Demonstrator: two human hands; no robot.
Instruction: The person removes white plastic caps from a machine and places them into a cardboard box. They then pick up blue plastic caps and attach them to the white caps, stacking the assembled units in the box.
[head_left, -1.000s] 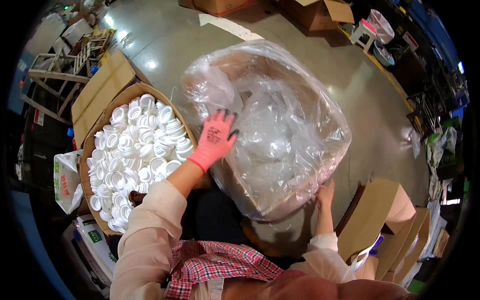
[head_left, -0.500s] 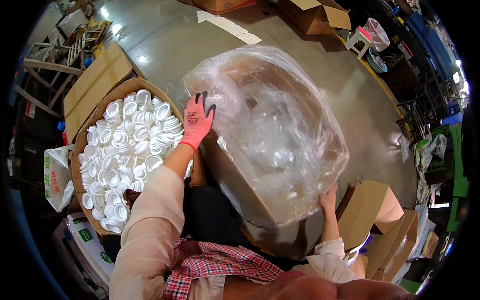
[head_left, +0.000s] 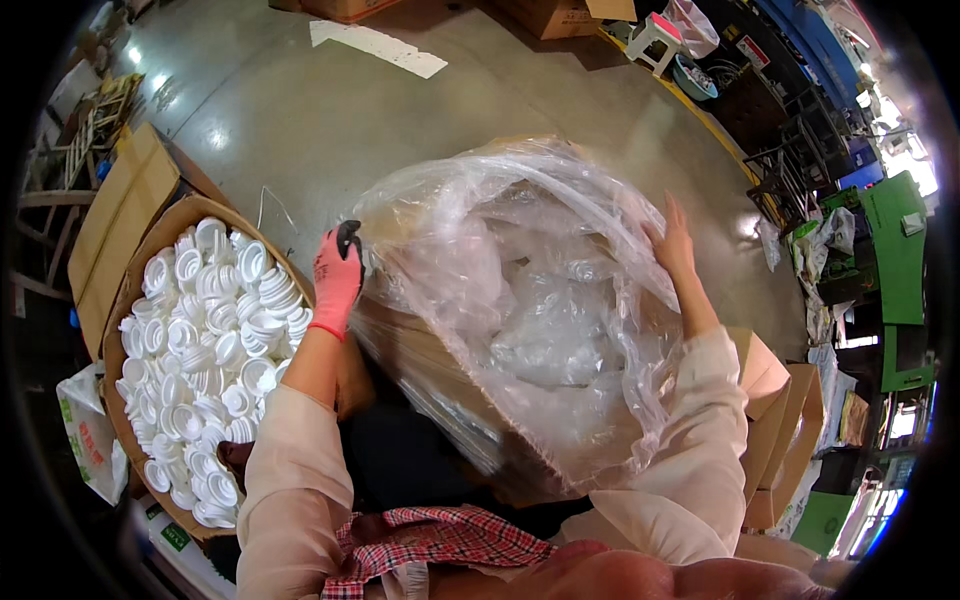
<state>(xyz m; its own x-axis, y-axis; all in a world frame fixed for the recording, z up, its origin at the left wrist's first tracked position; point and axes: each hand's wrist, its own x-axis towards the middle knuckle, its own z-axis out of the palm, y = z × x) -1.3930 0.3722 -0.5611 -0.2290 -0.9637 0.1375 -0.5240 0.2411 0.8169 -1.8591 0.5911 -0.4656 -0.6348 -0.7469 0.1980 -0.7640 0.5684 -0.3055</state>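
Note:
In front of me stands a cardboard box [head_left: 450, 372] lined with a big clear plastic bag [head_left: 550, 330], whose loose film spills over the rim. My left hand [head_left: 338, 272], in a pink glove with dark fingertips, has its fingers curled on the film at the box's left far corner. My right hand [head_left: 675, 245] is bare. Its fingers are stretched out against the film on the right side, the thumb apart from them. To the left, white ridged plastic caps [head_left: 205, 350] fill another open carton [head_left: 116, 372].
A carton flap [head_left: 120, 225] sticks out beyond the caps. Folded cardboard [head_left: 790, 430] stands at the right. Farther off are a white strip [head_left: 378, 48] on the floor, a stool [head_left: 655, 42], a blue basin [head_left: 694, 78] and green panels [head_left: 893, 250].
My right hand has gone from the lined box's near right corner up to its far right side. My left hand has shifted along the film to the left, and the whole view has swung.

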